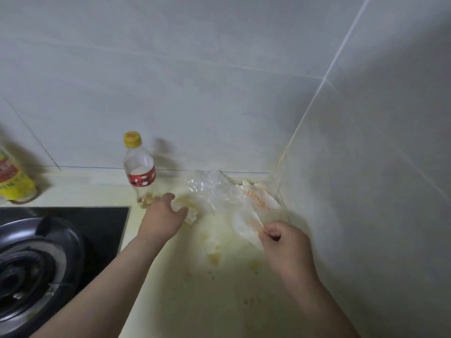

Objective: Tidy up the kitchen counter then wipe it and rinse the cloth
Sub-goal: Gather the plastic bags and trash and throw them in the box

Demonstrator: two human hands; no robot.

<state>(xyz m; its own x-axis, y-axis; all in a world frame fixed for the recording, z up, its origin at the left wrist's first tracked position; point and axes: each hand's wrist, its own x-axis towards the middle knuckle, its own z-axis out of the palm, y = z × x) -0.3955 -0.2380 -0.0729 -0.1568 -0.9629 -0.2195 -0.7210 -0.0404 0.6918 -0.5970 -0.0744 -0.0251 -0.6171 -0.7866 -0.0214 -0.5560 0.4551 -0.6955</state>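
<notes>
Tabletop (195, 301), stained and littered: a heap of clear plastic bags (212, 191) lies just right of the yellow-capped bottle (139, 172). The left hand (163, 218) grips the heap's edge nearest the bottle — the right hand (283, 242) pinches a printed bag (246, 225) farther right. A careless tug could topple the bottle or spill whatever the bags hold.

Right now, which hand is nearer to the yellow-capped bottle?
Left. The left hand is just right of the bottle at its base, gripping crumpled litter; the right hand is much farther right, pinching a white wrapper.
</notes>
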